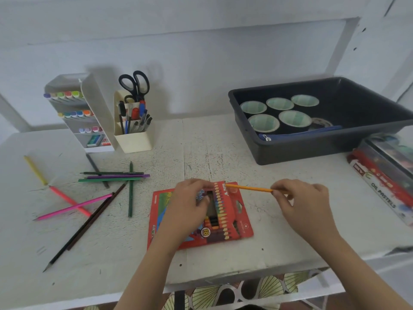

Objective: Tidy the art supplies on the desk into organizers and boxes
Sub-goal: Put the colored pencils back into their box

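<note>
A red coloured-pencil box [240, 222] lies flat at the front middle of the white desk [223, 151], its flap open toward the right. My left hand [190, 204] rests on the box and holds its opening. My right hand [301, 198] pinches the back end of an orange pencil [248, 187], whose tip points left and reaches the top corner of the box. Several loose coloured pencils [111, 177] lie scattered on the left of the desk, among them a pink one [73, 206], a yellow one [35, 170] and a black one [80, 229].
A white marker organizer [89, 113] and a cream pen holder [134, 139] with scissors [134, 83] stand at the back left. A dark grey tray [290, 148] holding tape rolls and a blue pouch sits at the back right. Oil pastel boxes [384, 182] lie at the right edge.
</note>
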Available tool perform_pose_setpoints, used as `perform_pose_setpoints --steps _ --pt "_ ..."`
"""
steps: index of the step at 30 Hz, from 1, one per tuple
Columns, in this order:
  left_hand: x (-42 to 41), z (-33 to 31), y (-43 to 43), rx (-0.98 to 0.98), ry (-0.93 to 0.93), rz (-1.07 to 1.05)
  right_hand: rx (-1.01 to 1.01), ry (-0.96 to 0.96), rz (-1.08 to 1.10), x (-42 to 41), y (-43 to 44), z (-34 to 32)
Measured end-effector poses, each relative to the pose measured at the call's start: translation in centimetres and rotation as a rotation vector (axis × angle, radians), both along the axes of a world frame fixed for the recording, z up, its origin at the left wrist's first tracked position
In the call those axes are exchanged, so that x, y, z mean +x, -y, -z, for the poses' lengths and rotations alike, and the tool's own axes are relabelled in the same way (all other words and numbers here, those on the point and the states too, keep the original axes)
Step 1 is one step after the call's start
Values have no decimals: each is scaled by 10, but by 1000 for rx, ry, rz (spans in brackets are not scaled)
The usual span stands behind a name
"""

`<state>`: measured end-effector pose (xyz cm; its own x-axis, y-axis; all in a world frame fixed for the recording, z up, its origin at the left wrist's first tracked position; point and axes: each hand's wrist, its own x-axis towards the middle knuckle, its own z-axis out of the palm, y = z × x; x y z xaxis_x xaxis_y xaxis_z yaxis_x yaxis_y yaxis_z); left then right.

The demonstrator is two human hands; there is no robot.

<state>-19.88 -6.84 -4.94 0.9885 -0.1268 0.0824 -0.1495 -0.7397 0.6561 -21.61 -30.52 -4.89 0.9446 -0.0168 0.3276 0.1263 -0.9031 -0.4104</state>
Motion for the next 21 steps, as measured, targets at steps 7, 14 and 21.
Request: perform_pose_setpoints --steps 7,14,21 --pt "-7 27 -12 -44 33 -86 -27 -163 3 -1 0 17" --pt "-11 30 -14 -147 100 -61 -86 -177 -131 12 -26 19" --pt "-17 30 -15 -48 115 -32 -58 -181 -222 10 -47 23"
